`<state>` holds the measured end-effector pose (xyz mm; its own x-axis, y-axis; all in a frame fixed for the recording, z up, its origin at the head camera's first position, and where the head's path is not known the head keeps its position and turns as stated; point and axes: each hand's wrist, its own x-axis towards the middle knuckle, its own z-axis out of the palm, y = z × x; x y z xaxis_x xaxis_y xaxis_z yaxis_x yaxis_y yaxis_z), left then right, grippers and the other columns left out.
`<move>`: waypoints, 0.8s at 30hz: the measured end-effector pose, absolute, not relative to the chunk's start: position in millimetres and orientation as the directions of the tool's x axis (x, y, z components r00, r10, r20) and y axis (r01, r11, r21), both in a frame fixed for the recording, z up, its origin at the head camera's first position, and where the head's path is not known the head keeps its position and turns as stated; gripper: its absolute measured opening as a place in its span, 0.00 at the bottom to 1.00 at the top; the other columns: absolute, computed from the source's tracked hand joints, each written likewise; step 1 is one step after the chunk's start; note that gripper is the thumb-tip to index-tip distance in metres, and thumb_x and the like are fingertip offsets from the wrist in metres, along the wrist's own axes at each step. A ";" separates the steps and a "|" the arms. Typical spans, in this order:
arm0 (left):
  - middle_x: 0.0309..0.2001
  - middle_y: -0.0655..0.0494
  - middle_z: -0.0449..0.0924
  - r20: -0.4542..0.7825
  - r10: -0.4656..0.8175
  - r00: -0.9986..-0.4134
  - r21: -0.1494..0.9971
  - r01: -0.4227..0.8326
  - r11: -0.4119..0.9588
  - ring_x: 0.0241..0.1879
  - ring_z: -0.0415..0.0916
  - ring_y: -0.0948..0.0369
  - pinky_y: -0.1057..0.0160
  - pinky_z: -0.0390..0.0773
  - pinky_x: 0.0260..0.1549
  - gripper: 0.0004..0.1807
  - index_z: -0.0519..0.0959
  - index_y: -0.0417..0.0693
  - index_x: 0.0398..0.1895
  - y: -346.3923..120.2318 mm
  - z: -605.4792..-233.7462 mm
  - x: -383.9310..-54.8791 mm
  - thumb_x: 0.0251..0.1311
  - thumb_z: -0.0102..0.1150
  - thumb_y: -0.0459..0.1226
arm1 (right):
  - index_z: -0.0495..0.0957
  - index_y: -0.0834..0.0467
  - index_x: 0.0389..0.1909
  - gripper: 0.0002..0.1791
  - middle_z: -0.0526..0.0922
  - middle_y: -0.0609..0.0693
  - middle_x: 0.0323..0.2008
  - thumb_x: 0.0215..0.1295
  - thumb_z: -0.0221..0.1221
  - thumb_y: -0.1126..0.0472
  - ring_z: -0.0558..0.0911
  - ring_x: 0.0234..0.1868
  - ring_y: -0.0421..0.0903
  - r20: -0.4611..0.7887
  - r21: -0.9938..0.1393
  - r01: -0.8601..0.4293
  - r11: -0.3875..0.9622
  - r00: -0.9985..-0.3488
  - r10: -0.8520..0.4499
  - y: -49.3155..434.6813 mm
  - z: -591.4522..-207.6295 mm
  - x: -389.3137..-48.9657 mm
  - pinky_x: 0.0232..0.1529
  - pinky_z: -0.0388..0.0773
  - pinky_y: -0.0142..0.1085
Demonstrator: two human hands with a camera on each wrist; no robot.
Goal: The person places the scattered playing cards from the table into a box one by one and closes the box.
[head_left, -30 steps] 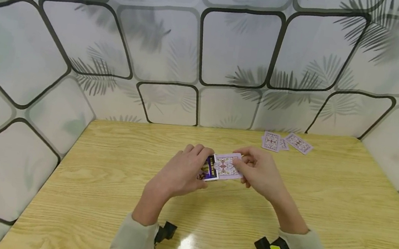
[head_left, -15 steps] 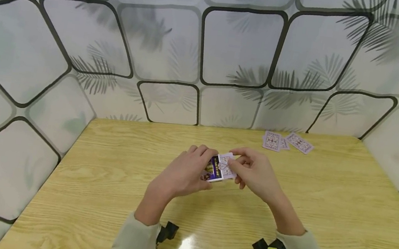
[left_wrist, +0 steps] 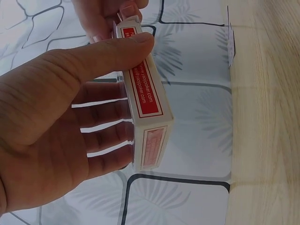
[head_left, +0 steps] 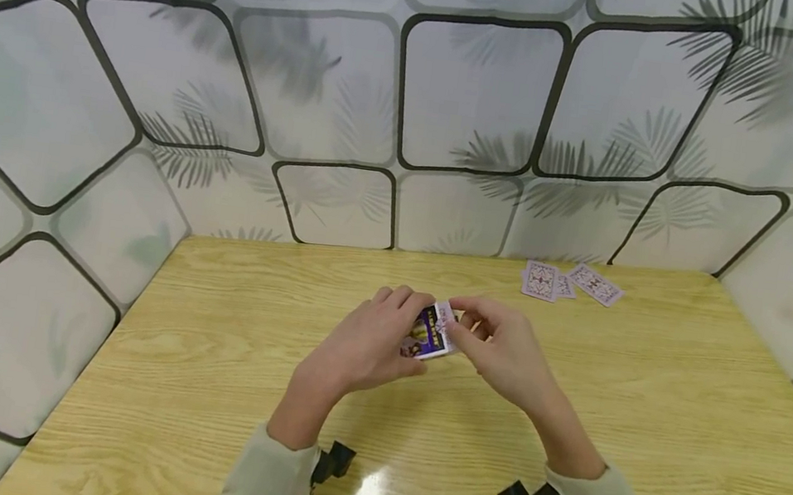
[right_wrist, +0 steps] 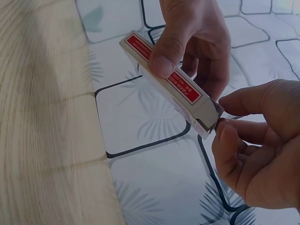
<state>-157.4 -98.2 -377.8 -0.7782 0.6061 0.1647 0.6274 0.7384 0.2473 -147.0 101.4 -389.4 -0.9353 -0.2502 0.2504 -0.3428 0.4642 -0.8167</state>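
My left hand (head_left: pixel 357 343) grips a playing-card box (head_left: pixel 424 336) with a dark printed face, held up over the table. In the left wrist view the thumb lies on the box's narrow side (left_wrist: pixel 146 91), white with a red panel, and the fingers are behind it. A short strip of patterned playing cards (head_left: pixel 444 312) sticks out of the box's right end. My right hand (head_left: pixel 510 353) pinches that end of the cards with thumb and fingers. In the right wrist view its fingertips (right_wrist: pixel 227 133) are right at the box's open end, hiding most of the cards.
Several loose playing cards (head_left: pixel 541 281) with patterned backs lie face down near the table's back right edge. One card (head_left: pixel 596 284) lies slanted to their right. The wooden table (head_left: pixel 197 388) meets a patterned cloth wall (head_left: pixel 476 99) at the back and sides.
The playing cards have slid left into the box, from mostly sticking out to a short strip. My right hand has moved left with them; the left hand has shifted slightly right.
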 end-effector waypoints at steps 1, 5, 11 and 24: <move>0.52 0.54 0.71 0.167 0.605 -0.778 0.245 0.628 0.739 0.49 0.68 0.58 0.58 0.74 0.45 0.39 0.63 0.50 0.64 -98.1 -377.5 -157.3 0.50 0.70 0.49 | 0.78 0.60 0.52 0.15 0.77 0.50 0.29 0.64 0.59 0.63 0.73 0.24 0.43 0.272 -0.795 -0.365 0.484 -0.928 -0.254 100.7 -389.2 -146.5 0.22 0.72 0.32; 0.53 0.53 0.71 0.173 0.599 -0.782 0.229 0.624 0.747 0.49 0.68 0.58 0.58 0.75 0.44 0.39 0.63 0.49 0.63 -98.0 -376.8 -156.9 0.50 0.69 0.49 | 0.78 0.61 0.54 0.17 0.76 0.49 0.31 0.64 0.58 0.64 0.72 0.28 0.43 0.316 -0.729 -0.424 0.538 -0.905 -0.285 98.5 -389.4 -144.9 0.27 0.72 0.32; 0.53 0.51 0.71 0.190 0.588 -0.787 0.196 0.617 0.762 0.50 0.69 0.56 0.57 0.76 0.43 0.38 0.64 0.48 0.62 -99.0 -377.2 -156.6 0.50 0.69 0.49 | 0.77 0.60 0.56 0.18 0.73 0.50 0.34 0.66 0.56 0.62 0.66 0.24 0.41 0.287 -0.681 -0.449 0.578 -0.890 -0.353 97.1 -391.3 -142.3 0.23 0.67 0.31; 0.53 0.51 0.72 0.191 0.581 -0.791 0.195 0.611 0.767 0.49 0.69 0.55 0.56 0.76 0.43 0.38 0.64 0.48 0.62 -99.8 -378.8 -157.9 0.50 0.70 0.48 | 0.76 0.60 0.57 0.18 0.71 0.51 0.36 0.68 0.55 0.61 0.67 0.25 0.44 0.234 -0.692 -0.429 0.580 -0.894 -0.381 98.1 -391.7 -142.4 0.24 0.67 0.32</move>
